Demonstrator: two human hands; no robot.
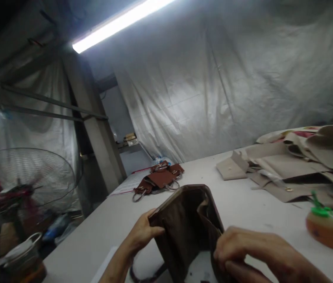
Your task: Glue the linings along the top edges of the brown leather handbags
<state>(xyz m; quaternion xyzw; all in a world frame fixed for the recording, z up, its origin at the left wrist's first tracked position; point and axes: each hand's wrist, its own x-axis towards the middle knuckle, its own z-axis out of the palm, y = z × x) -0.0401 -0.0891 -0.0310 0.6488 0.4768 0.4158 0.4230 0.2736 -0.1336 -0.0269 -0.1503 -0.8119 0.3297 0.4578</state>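
Observation:
A dark brown bag point(181, 224), its mouth facing me, is held up over the white table between both hands. My left hand point(143, 236) grips its left edge, thumb on the inside and fingers behind. Closed on the right edge, near a fold of lining, is my right hand point(243, 251); its fingertips are partly hidden. A pale patch shows low inside the bag. Below its left side a dark looped handle point(145, 277) hangs near the tabletop.
Reddish-brown leather pieces with ring handles point(157, 179) lie at the table's far left. Beige leather pieces point(284, 161) are heaped at right, behind a green-capped glue bottle point(328, 230). A large fan point(27, 181) and a jug point(21, 259) stand left of the white table point(110, 224).

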